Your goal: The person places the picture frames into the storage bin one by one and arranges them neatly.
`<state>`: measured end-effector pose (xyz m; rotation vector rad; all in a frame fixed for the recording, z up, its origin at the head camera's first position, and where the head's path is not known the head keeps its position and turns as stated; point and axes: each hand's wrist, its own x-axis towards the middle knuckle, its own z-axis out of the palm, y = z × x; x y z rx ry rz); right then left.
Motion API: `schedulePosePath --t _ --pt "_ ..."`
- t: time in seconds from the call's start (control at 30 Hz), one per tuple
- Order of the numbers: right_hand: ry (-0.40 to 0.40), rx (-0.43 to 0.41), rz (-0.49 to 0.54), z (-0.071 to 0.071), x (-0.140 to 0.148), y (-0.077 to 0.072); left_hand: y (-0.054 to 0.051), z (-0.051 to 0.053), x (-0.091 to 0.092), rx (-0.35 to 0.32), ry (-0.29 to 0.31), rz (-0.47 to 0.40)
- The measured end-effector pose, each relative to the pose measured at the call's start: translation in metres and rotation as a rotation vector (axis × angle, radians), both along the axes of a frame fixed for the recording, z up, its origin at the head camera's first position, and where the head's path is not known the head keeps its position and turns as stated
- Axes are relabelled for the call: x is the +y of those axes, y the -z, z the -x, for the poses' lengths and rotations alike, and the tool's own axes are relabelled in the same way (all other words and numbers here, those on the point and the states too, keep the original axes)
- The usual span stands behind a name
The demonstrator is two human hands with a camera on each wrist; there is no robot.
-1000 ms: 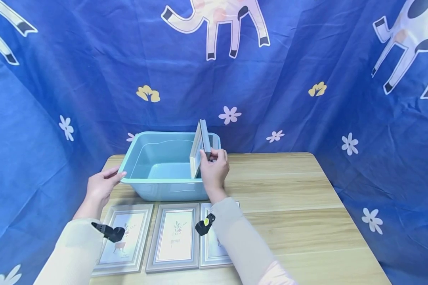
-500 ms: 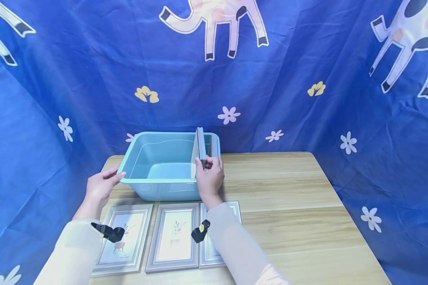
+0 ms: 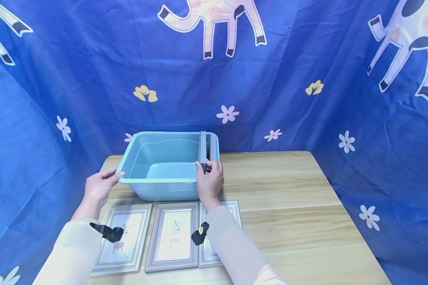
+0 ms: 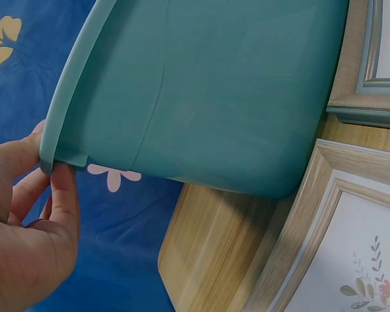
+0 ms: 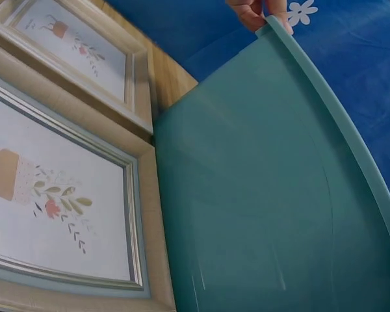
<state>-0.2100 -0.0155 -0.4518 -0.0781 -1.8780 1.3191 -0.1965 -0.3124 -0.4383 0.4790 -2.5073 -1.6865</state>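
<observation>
A light blue plastic basin (image 3: pixel 164 190) stands at the back of the table. My left hand (image 3: pixel 100 187) pinches its left rim between thumb and fingers, which the left wrist view shows close up. At the basin's right end, my right hand (image 3: pixel 210 180) grips the near end of a picture frame (image 3: pixel 203 146) standing on edge inside. Beside it, against the right wall, another frame (image 3: pixel 213 147) stands on edge. Three more picture frames lie face up in front: a left one (image 3: pixel 107 269), a middle one (image 3: pixel 172 266) and a right one (image 3: pixel 235 213), partly covered by my right forearm.
The wooden table (image 3: pixel 289 206) extends to the right of the basin. A blue curtain (image 3: pixel 271 79) with animal and flower prints surrounds the back and sides. Black straps with camera mounts sit on both wrists.
The frame in my right hand has gone down into the basin and turned from leaning left to nearly upright, close to the other frame. My left hand stays on the rim.
</observation>
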Motion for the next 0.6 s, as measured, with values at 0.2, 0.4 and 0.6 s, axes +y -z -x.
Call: schedulePosePath --t 0.2,0.4,0.6 --pt "0.057 0.004 -0.056 0.002 0.002 0.005 0.0 -0.001 0.0 -0.017 -0.008 -0.005" --pt "0.106 -0.009 -0.114 0.0 0.004 0.01 0.001 -0.002 0.001 -0.014 -0.004 -0.004" --pt "0.128 0.009 -0.145 0.001 0.005 0.015 0.001 -0.002 0.002 -0.019 -0.005 0.01"
